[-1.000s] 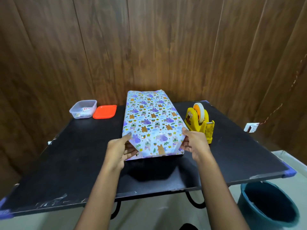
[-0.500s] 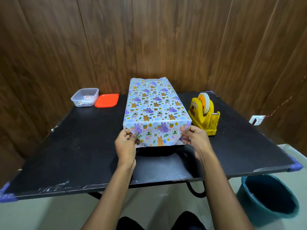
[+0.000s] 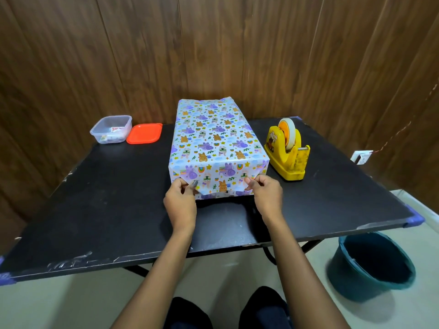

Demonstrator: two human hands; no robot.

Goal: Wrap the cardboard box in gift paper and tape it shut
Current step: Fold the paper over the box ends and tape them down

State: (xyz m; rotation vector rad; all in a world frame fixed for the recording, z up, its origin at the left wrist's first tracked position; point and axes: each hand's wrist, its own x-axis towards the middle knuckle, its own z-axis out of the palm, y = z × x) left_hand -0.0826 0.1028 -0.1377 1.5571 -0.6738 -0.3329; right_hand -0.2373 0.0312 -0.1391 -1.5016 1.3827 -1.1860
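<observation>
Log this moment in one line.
step: near-end fold | left hand: pinches gift paper | right hand: pinches gift paper | tape dispenser: untouched

box mid-table, flanked by other items
tape dispenser (image 3: 288, 154) right of the box (image 3: 215, 143); tub (image 3: 111, 129) and lid (image 3: 144, 133) back left; bucket (image 3: 373, 265) on floor, right of the table (image 3: 95, 210).

Both bare forearms reach forward from the lower edge of view, almost parallel, with the wrists straight. The left hand (image 3: 181, 203) lies back up, its thumb and forefinger pinching a fold of gift paper (image 3: 221, 172) just ahead of the knuckles. The right hand (image 3: 267, 198), level with it and apart from it, pinches the same paper with curled fingers.
</observation>
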